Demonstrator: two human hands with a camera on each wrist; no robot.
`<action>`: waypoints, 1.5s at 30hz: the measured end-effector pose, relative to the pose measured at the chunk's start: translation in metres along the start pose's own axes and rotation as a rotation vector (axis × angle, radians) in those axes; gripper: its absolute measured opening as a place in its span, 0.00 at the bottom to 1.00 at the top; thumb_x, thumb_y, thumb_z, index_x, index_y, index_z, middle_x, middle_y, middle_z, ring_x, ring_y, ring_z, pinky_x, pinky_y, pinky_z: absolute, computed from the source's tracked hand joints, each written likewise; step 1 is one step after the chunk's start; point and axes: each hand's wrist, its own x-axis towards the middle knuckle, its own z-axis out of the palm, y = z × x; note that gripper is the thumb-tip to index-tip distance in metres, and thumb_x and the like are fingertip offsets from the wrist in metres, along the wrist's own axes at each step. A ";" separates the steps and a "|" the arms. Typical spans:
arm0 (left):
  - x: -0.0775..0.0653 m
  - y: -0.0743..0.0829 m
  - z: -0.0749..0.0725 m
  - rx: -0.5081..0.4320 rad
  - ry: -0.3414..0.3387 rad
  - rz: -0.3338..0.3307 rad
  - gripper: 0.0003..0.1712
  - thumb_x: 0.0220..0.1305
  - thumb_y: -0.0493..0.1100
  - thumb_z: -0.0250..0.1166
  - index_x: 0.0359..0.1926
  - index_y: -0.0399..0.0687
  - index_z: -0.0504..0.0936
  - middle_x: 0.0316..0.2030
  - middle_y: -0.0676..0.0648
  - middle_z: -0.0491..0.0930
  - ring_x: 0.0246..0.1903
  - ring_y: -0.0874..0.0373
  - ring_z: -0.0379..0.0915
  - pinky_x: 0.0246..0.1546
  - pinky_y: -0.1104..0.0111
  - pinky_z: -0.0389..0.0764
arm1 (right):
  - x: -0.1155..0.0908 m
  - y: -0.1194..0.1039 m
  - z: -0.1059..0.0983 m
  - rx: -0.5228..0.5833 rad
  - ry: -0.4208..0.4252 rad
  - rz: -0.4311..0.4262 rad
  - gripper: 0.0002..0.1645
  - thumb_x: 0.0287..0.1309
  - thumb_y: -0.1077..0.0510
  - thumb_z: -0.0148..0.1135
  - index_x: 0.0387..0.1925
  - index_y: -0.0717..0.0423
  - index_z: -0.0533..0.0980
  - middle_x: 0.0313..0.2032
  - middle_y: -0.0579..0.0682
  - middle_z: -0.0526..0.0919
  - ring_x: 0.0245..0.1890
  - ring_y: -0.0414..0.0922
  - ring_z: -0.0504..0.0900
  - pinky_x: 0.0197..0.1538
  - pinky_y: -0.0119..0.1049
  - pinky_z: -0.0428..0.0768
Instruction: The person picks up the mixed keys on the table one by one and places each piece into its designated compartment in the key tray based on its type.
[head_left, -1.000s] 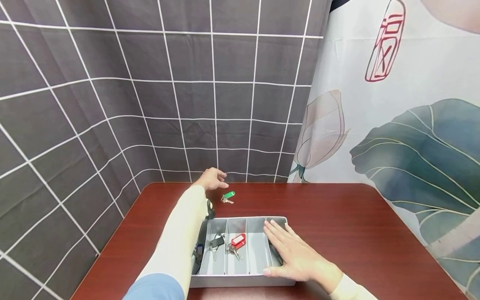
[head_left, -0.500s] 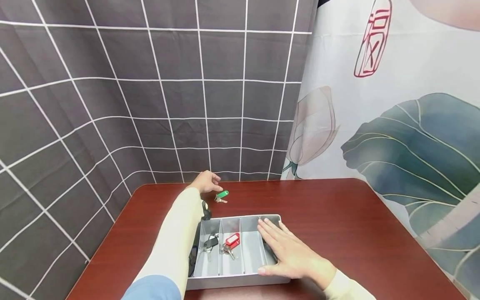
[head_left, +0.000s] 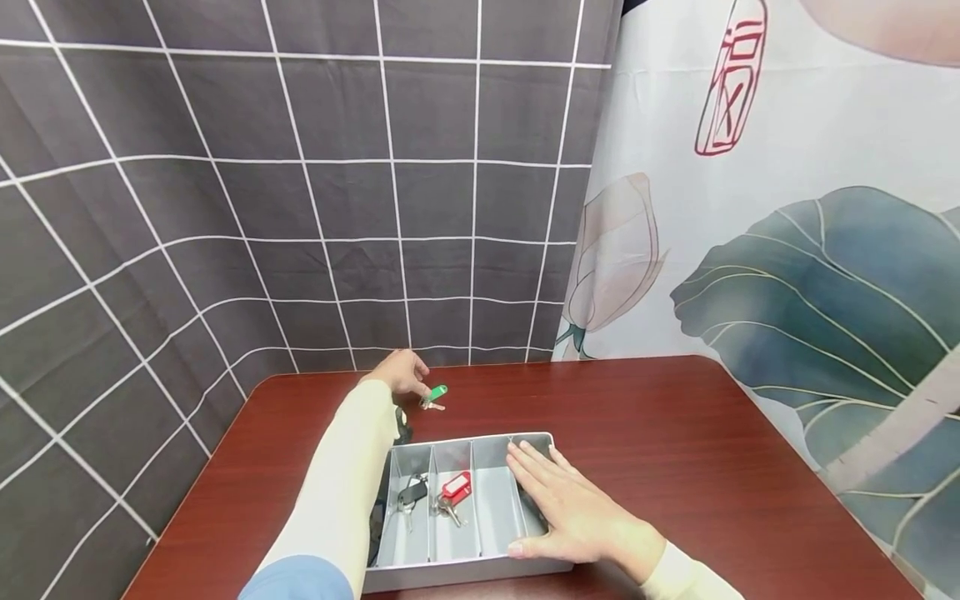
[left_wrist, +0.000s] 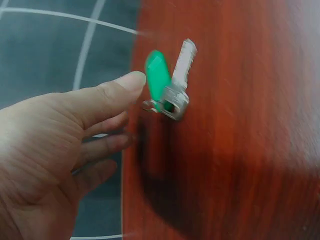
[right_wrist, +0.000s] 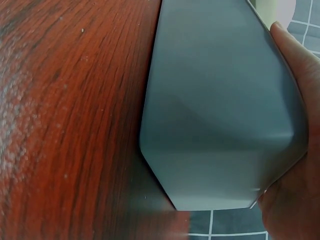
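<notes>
A key with a green tag (head_left: pixel 438 391) lies on the table beyond the tray. My left hand (head_left: pixel 401 371) is right beside it. In the left wrist view the thumb is stretched out with its tip at the edge of the green tag (left_wrist: pixel 157 75), the other fingers are loosely bent, and the silver key (left_wrist: pixel 183 67) points away. My right hand (head_left: pixel 573 517) rests with straight fingers over the right end of the grey divided tray (head_left: pixel 465 572). In the right wrist view the tray's outer wall (right_wrist: pixel 220 85) fills the middle, with the hand along its rim.
One tray compartment holds keys with a black fob (head_left: pixel 413 492); the one beside it holds keys with red tags (head_left: pixel 456 485). Dark items in the leftmost compartment are partly hidden by my left sleeve (head_left: pixel 330 475). A grey checked curtain (head_left: pixel 435 200) hangs behind the table (head_left: pixel 675 450).
My left hand has come down and closer to the green-tagged key, its thumb now at the tag. The right hand stays on the tray; the head view has shifted slightly.
</notes>
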 end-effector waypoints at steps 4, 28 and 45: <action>-0.002 -0.005 0.012 0.011 -0.022 -0.006 0.25 0.40 0.48 0.80 0.41 0.43 0.87 0.30 0.52 0.85 0.35 0.60 0.79 0.43 0.63 0.78 | 0.000 -0.001 0.001 -0.002 0.001 -0.013 0.63 0.49 0.19 0.50 0.70 0.61 0.59 0.72 0.55 0.57 0.72 0.50 0.54 0.66 0.58 0.57; 0.000 -0.005 0.025 0.034 0.010 -0.038 0.11 0.43 0.47 0.79 0.25 0.49 0.87 0.24 0.56 0.83 0.27 0.60 0.72 0.34 0.66 0.75 | -0.001 0.002 -0.002 -0.016 -0.008 -0.009 0.63 0.48 0.18 0.50 0.71 0.60 0.58 0.72 0.53 0.56 0.72 0.49 0.53 0.67 0.57 0.57; -0.006 0.005 0.019 0.062 -0.005 -0.015 0.12 0.46 0.44 0.78 0.16 0.49 0.82 0.15 0.58 0.77 0.23 0.61 0.69 0.28 0.69 0.72 | -0.002 0.002 -0.001 -0.007 -0.004 -0.009 0.64 0.48 0.18 0.50 0.71 0.60 0.58 0.72 0.54 0.56 0.72 0.49 0.54 0.67 0.57 0.57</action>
